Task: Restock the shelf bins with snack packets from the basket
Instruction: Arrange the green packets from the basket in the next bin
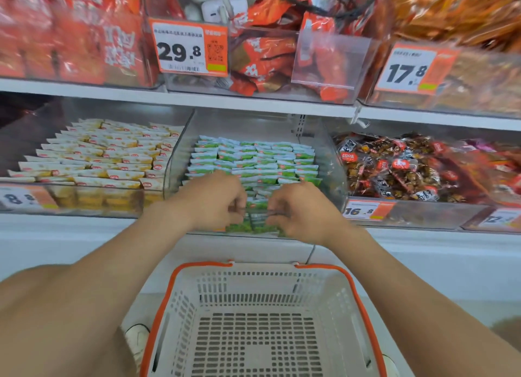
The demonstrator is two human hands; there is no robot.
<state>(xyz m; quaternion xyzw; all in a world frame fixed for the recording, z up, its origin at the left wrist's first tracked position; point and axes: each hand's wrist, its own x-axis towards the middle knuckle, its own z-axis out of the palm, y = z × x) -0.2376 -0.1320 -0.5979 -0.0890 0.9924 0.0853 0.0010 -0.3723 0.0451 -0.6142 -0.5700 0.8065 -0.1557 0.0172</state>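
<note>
Left hand and right hand, fingers curled, pinch small green-and-white snack packets at the clear plastic bin's front edge; best seated upright, I'd say, matching the rows.

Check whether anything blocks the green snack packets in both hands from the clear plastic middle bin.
Nothing visible does. The left hand and right hand hold the green snack packets at the open front of the clear plastic middle bin; only rows of like packets lie inside.
</note>
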